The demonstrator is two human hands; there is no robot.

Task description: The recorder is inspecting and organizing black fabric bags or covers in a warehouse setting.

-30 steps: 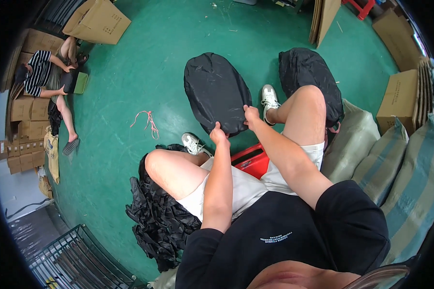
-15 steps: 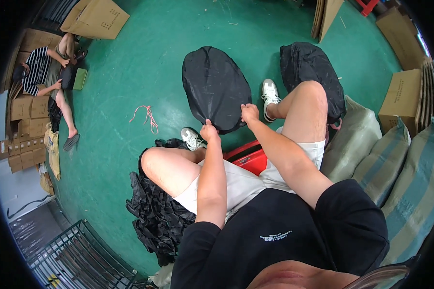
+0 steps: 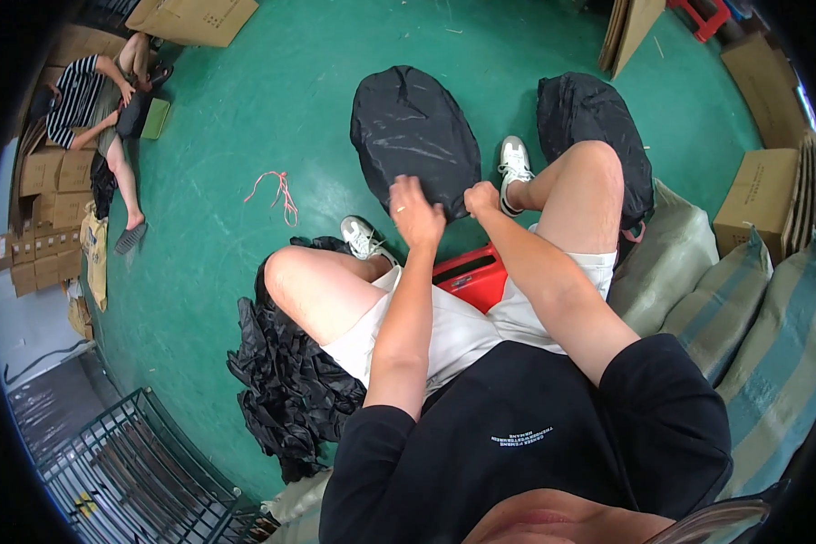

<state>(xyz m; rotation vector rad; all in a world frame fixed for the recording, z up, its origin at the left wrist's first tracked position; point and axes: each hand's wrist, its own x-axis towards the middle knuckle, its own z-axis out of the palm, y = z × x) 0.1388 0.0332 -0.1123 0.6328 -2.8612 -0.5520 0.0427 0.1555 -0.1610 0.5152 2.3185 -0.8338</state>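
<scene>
A black oval fabric cover [image 3: 414, 131] lies spread out over the green floor in front of my feet. My right hand [image 3: 482, 199] is closed on its near right edge. Over its near left edge is my left hand [image 3: 416, 212], fingers stretched out and slightly blurred, a ring on one finger. Whether the left palm touches the fabric I cannot tell. Another black fabric piece [image 3: 594, 131] lies beyond my right knee. Beside my left leg is a crumpled heap of black fabric [image 3: 290, 385].
A red plastic stool [image 3: 474, 280] is between my legs. Stuffed woven sacks [image 3: 666, 258] lean on my right, near cardboard boxes [image 3: 754, 195]. Pink string [image 3: 281, 195] lies on the floor. At the far left a person [image 3: 86, 100] sits by stacked boxes; a metal rack [image 3: 145, 462] stands lower left.
My left hand has let go of the near edge and opened, moving up and right over the cover. My right hand still grips the edge, slightly farther right. The cover appears slightly higher in view.
</scene>
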